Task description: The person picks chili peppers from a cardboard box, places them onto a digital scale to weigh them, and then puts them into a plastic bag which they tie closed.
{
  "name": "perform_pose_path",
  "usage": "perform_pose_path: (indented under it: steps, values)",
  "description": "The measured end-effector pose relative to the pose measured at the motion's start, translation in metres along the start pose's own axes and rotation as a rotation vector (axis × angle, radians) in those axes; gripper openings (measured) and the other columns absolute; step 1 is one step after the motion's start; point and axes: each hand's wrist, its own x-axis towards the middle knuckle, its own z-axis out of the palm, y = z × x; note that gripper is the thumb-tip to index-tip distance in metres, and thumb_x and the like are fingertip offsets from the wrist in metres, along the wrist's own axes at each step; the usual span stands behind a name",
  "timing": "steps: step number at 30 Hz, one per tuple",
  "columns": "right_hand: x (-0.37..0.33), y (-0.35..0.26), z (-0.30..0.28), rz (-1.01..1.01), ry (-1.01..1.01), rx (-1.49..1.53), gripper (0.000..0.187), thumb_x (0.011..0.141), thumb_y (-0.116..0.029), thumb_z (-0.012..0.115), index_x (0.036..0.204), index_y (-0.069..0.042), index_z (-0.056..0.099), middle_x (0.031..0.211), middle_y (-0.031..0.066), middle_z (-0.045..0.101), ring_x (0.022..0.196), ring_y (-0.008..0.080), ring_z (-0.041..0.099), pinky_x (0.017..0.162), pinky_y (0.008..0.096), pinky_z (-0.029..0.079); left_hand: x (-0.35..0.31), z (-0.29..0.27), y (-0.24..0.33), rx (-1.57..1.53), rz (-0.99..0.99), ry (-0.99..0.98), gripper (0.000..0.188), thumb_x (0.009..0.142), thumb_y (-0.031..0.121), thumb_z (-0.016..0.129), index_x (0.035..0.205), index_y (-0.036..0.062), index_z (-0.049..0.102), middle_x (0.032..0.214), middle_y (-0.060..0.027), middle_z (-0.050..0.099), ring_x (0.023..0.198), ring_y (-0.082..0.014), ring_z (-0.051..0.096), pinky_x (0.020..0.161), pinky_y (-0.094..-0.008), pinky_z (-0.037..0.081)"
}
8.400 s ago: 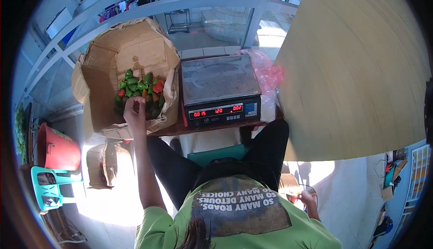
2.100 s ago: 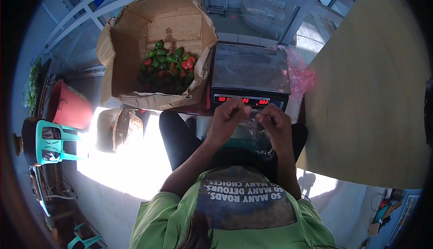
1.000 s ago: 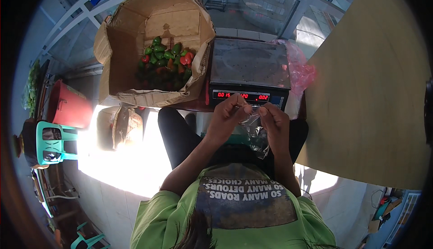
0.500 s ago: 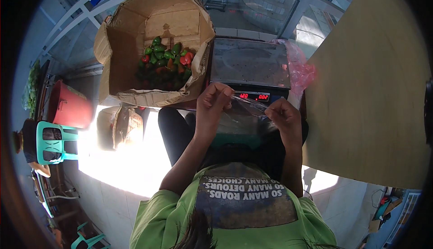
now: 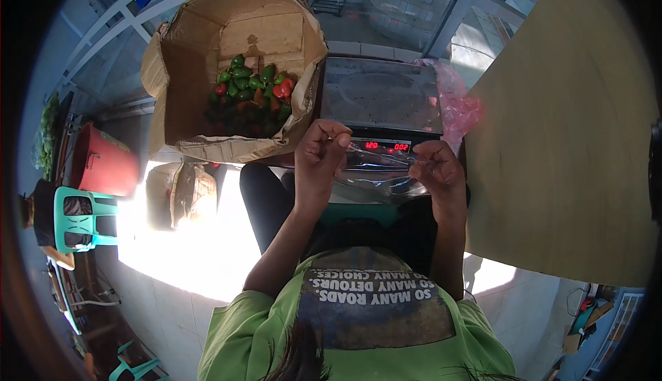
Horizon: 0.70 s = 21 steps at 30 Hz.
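A clear plastic bag (image 5: 383,177) hangs stretched between my two hands in front of the scale. My left hand (image 5: 321,157) pinches one upper corner of it between thumb and fingers. At the other upper corner, my right hand (image 5: 439,167) grips the film with bent fingers. Just beyond the bag stands a digital scale (image 5: 376,98) with a flat metal pan and a lit red display (image 5: 386,146). To the left of the scale, a large open cardboard box (image 5: 189,98) holds green and red peppers (image 5: 252,91).
A crumpled pink plastic bag (image 5: 460,108) lies against the scale's right side. A wide wooden board (image 5: 558,160) fills the right. On the left are a smaller cardboard box (image 5: 189,195), a red bin (image 5: 109,160), a turquoise chair (image 5: 76,219) and a person (image 5: 45,212) beside it.
Both hands have shifted slightly, the right one upward with its fingers moving along the film. The bag's mouth edge now runs straighter between the hands.
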Motion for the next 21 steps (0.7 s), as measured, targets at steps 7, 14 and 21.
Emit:
perform_pose_path:
  steps: [7,14,21]
  values:
    - [0.004,0.004,-0.008,0.162,-0.04,0.223,0.023,0.08,-0.014,0.061,0.098,-0.001,0.054,0.077,0.0021,0.054,0.072,0.0078,0.052,0.064,0.0212,0.044,0.004,-0.006,0.001,-0.032,0.082,0.017,0.01,0.082,0.008,0.058,0.088,0.0054,0.051,0.073,0.0011,0.051,0.048,0.0,0.035,0.042,-0.015,0.026]
    - [0.003,0.013,-0.004,0.052,0.049,0.193,0.016,0.084,-0.02,0.057,0.079,-0.005,0.057,0.071,-0.0004,0.055,0.066,0.0054,0.048,0.057,0.0208,0.037,-0.002,-0.005,0.005,0.093,0.056,0.075,0.012,0.081,0.008,0.059,0.089,0.0053,0.051,0.075,0.0006,0.051,0.054,-0.0007,0.041,0.047,-0.0148,0.032]
    - [-0.004,0.01,0.001,-0.088,0.139,0.132,0.019,0.085,-0.021,0.057,0.073,-0.007,0.053,0.066,-0.0037,0.048,0.055,0.0015,0.036,0.047,0.0169,0.026,-0.004,-0.004,-0.001,0.046,0.137,0.109,0.013,0.08,0.004,0.059,0.092,0.0039,0.053,0.07,0.0053,0.047,0.052,0.003,0.035,0.044,-0.0134,0.024]
